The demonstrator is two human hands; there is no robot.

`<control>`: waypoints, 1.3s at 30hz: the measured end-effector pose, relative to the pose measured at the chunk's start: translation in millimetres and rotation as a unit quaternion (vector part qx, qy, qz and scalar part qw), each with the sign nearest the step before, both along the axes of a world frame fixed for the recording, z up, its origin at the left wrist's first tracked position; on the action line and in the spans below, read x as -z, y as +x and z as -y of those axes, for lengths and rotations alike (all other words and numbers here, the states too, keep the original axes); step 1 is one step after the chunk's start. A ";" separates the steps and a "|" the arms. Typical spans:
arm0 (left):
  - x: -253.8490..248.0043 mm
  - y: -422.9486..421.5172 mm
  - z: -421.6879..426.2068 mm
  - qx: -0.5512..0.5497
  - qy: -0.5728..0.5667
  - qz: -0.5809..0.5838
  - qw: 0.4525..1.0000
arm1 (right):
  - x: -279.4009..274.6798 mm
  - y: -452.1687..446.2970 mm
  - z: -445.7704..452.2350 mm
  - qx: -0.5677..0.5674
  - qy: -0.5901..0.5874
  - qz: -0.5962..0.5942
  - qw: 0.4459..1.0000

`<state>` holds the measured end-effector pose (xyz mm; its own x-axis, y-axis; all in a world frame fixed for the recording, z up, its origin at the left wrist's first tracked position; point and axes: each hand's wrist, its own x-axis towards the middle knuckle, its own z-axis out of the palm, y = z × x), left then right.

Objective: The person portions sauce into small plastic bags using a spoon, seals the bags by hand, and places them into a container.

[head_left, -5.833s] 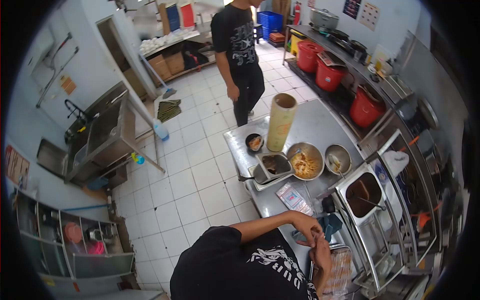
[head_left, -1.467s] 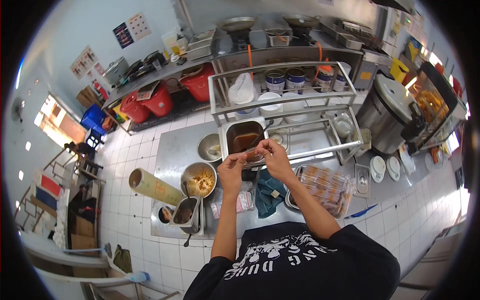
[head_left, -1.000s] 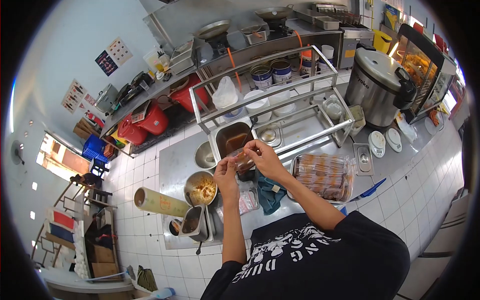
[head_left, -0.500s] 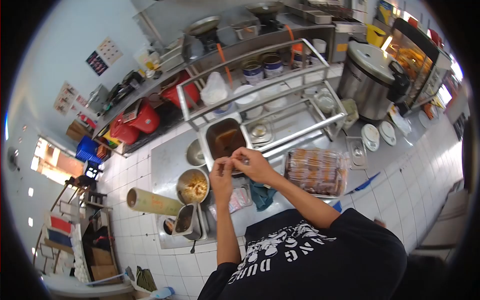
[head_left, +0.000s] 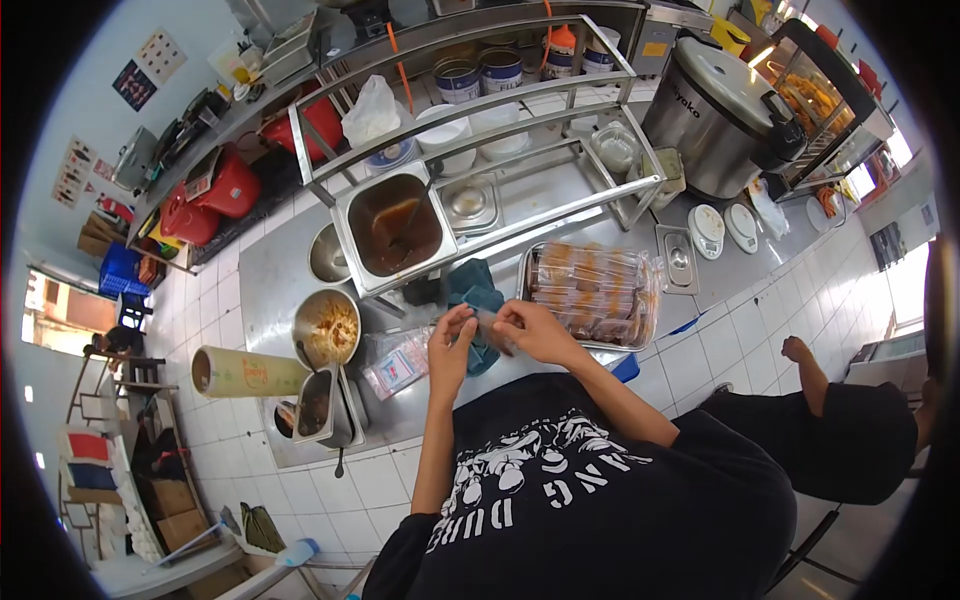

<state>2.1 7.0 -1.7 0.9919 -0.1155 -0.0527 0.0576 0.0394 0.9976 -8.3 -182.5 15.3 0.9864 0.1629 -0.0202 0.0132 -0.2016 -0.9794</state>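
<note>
Kitchen room. Pale bluish wall (head_left: 95,110) at left, small posters (head_left: 160,57) on it. Steel counter (head_left: 243,112) along that wall. Floor (head_left: 225,310) in white square tiles, dark grout lines. Steel table (head_left: 270,280) mid-room. Bright opening (head_left: 62,310) far left, orange-brown surface beyond. Strong light also at right edge, whitish patch (head_left: 909,305) blown out.

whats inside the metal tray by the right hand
The tray holds clear plastic packs with orange-brown contents; they cover its bottom, so that can't be seen.
</note>
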 end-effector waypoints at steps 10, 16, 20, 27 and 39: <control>51.7 12.5 70.4 0.117 0.224 0.117 0.960 | 41.3 -3.4 41.4 0.246 0.017 -0.128 0.961; 58.0 14.2 78.3 0.055 0.348 0.209 0.912 | 43.8 4.7 32.2 0.190 -0.142 -0.123 0.964; 51.7 8.3 64.2 0.084 0.283 0.165 0.941 | 18.8 13.6 13.2 0.217 -0.285 0.005 0.934; 33.9 -10.5 -12.4 -0.096 0.311 0.017 0.945 | 8.8 33.5 -49.1 -0.070 -0.359 0.038 0.930; 63.3 -40.3 -91.6 -0.152 0.516 0.027 0.843 | 89.5 58.9 -122.7 -0.149 -0.340 0.024 0.928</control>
<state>-38.2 98.5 -65.0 0.9716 0.2235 0.0774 0.1539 -0.8460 0.5105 50.6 -59.8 -74.3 0.9022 0.3941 -0.1752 0.2081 -0.7536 -0.6235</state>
